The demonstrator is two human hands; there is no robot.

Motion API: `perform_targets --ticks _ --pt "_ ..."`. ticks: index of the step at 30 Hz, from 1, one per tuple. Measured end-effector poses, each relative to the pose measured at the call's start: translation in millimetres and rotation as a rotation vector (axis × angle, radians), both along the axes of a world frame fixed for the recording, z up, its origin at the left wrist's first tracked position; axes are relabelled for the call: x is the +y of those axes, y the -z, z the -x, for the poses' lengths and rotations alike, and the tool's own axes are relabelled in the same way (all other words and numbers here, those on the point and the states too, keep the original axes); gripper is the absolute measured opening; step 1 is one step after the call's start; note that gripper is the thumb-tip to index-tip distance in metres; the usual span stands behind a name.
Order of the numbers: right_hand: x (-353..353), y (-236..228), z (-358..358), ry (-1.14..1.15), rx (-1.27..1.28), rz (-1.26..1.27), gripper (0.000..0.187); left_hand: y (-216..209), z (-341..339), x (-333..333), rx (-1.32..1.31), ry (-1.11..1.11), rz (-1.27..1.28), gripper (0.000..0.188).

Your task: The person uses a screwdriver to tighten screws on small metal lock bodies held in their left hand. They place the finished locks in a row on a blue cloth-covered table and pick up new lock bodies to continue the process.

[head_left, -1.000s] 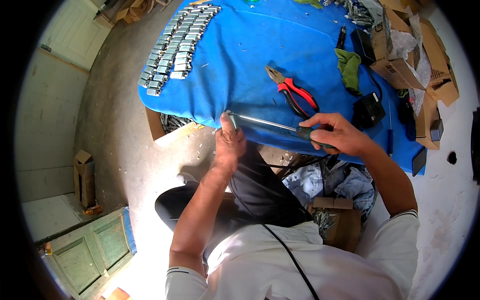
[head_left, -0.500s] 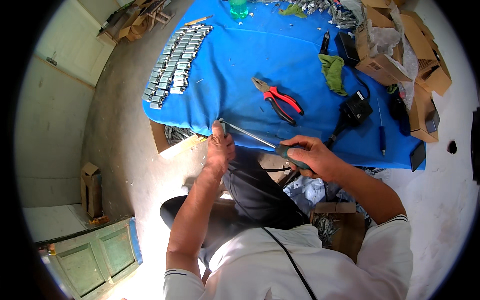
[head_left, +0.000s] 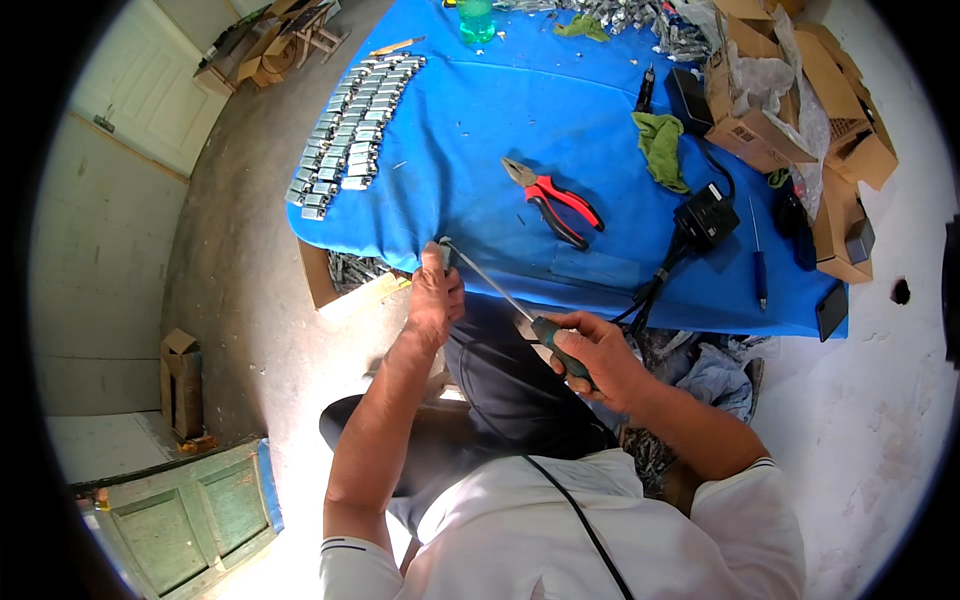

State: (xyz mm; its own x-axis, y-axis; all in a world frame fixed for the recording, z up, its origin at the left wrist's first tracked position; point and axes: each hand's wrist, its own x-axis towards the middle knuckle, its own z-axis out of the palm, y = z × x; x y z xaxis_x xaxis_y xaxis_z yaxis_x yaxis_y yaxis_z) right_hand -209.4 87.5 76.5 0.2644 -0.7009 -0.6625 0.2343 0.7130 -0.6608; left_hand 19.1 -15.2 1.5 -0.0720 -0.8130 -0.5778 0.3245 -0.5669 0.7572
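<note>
Head view — pliers (head_left: 556, 199) beyond screwdriver (head_left: 520, 311)

a long green-handled screwdriver (head_left: 510, 305) slants over the lap, tip at a small metal piece (head_left: 445, 250).

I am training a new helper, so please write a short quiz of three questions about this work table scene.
1. True or false: the right hand holds the screwdriver by its handle.
2. Which tool lies untouched on the blue table? A) hammer B) red-handled pliers C) saw
3. Fill in: the left hand grips a small part at the table's near ____.

Key
1. True.
2. B; the pliers lie right of the rows of small metal parts.
3. Edge, where the screwdriver tip meets it.
</note>
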Motion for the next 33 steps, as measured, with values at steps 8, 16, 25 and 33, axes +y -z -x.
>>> perform_targets --ticks 8,16,25,33 --pt "15.7 5.3 -18.9 0.109 -0.075 -0.037 0.034 -8.6 -3.6 -2.6 -0.025 0.030 -0.031 0.056" --pt "23.4 7.7 -33.6 0.167 -0.093 -0.038 0.031 -7.8 -7.2 -4.4 -0.030 0.055 -0.029 0.055" --pt "25.7 10.5 -45.9 0.203 -0.093 -0.052 0.034 -9.4 1.3 1.0 -0.072 0.009 0.018 0.064" --pt "27.5 7.0 -49.5 0.265 -0.229 -0.123 0.035 -8.4 -5.0 -5.1 -0.033 0.042 0.006 0.059"
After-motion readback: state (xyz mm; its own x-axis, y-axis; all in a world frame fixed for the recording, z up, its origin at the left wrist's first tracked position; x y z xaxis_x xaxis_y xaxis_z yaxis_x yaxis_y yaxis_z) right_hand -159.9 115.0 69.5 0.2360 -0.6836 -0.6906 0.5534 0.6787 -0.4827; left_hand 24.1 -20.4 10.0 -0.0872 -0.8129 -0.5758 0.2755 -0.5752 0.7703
